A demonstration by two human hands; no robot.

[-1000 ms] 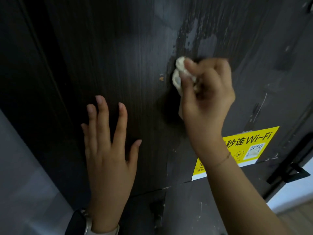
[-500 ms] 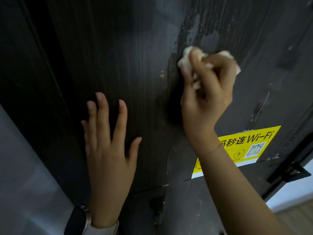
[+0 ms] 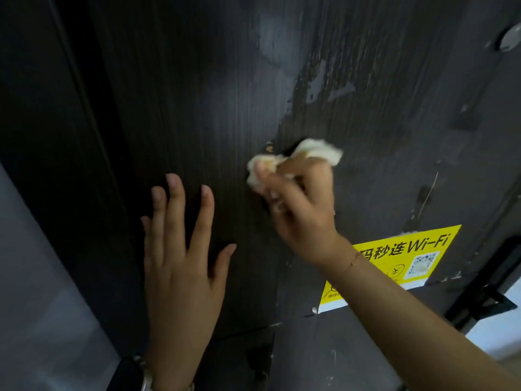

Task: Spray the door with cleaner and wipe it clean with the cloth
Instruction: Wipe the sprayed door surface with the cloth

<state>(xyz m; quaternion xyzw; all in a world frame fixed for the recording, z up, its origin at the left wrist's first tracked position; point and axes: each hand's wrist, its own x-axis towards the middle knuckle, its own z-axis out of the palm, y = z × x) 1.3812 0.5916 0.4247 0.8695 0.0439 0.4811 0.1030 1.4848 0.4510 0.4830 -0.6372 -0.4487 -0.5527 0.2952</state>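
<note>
My right hand (image 3: pixel 303 210) holds the cloth (image 3: pixel 315 152). My fingers are curled tight around it. The cloth is white and all bunched up. Some of it pokes out on top of my fingers, and some pokes out by my thumb. I press it on the door (image 3: pixel 197 108), near the middle of what I can see. There is a thin gold bracelet (image 3: pixel 352 262) on my right wrist.

My left hand (image 3: pixel 180 266) is flat on the door, lower down and to the left of the cloth. Its fingers are straight and spread out, pointing up. It holds nothing. A watch (image 3: pixel 132 373) sits on my left wrist at the bottom edge.

The door is dark, with thin lines running up and down it. Above the cloth there is a shiny wet patch (image 3: pixel 318 80) with streaks in it. Just left of the cloth is a small orange speck (image 3: pixel 269 148) on the door.

Below my right wrist a yellow sticker (image 3: pixel 408 261) is stuck on the door. It says Wi-Fi and has a little square code on it. My arm covers part of it.

To the right of the sticker is a black handle (image 3: pixel 487 297). On the far left is a grey wall (image 3: pixel 42 292).
</note>
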